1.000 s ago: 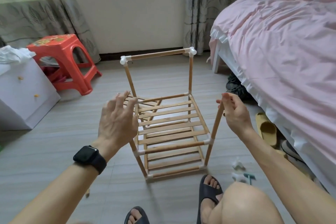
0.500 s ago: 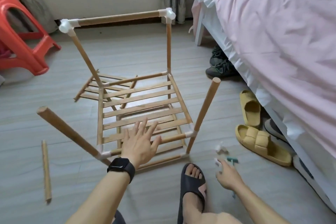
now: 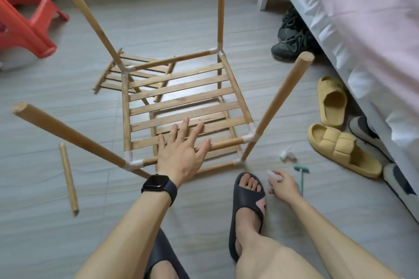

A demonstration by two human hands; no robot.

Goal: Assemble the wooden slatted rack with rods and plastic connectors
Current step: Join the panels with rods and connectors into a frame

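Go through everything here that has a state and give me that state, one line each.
Rack: standing, half built; both front posts bare on top.
Left hand: fingers spread, resting on the rack's front rail.
Right hand: pinches a white connector at the floor.
Second connector: loose on the floor.
Spare rod: lying loose on the floor.
Spare slatted panel: flat on the floor behind the rack.

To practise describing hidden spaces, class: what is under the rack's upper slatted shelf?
Through the upper slatted shelf gaps, a lower shelf and grey floor show. The left hand covers the front part; whatever lies beneath it is hidden.
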